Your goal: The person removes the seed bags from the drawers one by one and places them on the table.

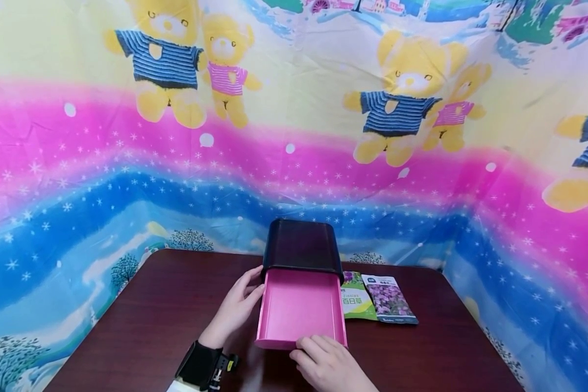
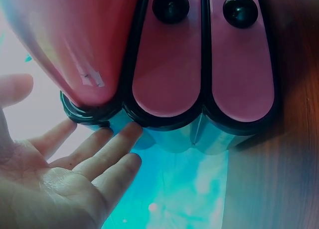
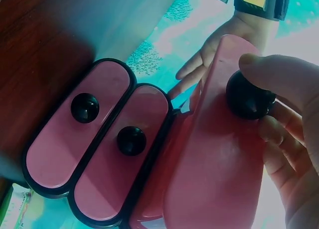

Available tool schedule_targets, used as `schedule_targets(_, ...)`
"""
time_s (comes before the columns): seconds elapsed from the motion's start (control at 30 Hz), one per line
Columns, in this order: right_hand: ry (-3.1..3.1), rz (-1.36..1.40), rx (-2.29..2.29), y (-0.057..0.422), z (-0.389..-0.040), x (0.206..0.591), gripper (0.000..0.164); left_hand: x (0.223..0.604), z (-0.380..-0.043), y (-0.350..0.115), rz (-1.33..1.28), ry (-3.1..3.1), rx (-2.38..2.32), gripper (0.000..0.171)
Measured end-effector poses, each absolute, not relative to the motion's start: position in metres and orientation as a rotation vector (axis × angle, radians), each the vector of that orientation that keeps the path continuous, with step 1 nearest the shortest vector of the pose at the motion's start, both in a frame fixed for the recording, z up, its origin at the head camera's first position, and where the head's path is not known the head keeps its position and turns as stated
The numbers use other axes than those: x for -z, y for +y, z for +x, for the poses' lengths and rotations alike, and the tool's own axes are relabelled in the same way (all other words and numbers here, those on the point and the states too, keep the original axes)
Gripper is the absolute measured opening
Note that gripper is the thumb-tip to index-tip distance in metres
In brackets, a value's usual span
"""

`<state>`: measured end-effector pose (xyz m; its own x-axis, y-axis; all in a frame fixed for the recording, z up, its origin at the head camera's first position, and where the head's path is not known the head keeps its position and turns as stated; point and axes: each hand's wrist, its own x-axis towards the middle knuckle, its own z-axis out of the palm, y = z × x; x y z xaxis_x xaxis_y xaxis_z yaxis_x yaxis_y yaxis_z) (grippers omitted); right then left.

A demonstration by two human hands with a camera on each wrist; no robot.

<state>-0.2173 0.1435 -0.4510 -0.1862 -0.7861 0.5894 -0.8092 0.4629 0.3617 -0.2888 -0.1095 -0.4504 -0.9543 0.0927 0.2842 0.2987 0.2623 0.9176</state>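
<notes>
A small black storage cabinet [image 1: 301, 245] with pink drawers stands on the table. Its top drawer [image 1: 301, 310] is pulled far out toward me, and the inside shows bare pink. With thumb and fingers my right hand [image 1: 330, 365] pinches the round black knob [image 3: 249, 95] on that drawer's front. My left hand [image 1: 235, 310] is at the cabinet's left side; in the left wrist view its spread, fairly straight fingers [image 2: 107, 151] touch the casing. Two lower drawers [image 3: 102, 181], each with a black knob [image 3: 131, 140], are closed.
Right of the cabinet lie two flower seed packets, one green [image 1: 360, 305] and one with purple flowers [image 1: 389, 299]. The dark brown table [image 1: 176, 299] ends at a curtain [image 1: 294, 163] printed with bears. A black wrist strap [image 1: 201, 365] sits on the left wrist.
</notes>
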Motion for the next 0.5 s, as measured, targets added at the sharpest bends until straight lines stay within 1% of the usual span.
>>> schedule_targets(0.17, -2.01, 1.341, -0.107, 0.144, -0.215, 0.447, 0.045, 0.45, -0.289, -0.109, -0.377, -2.333, 1.79, 0.05)
schedule_targets(0.5, -1.925, 1.339, -0.164, 0.147, -0.216, 0.44, 0.035, 0.451, -0.291, -0.11, -0.353, -2.356, 1.812, 0.048)
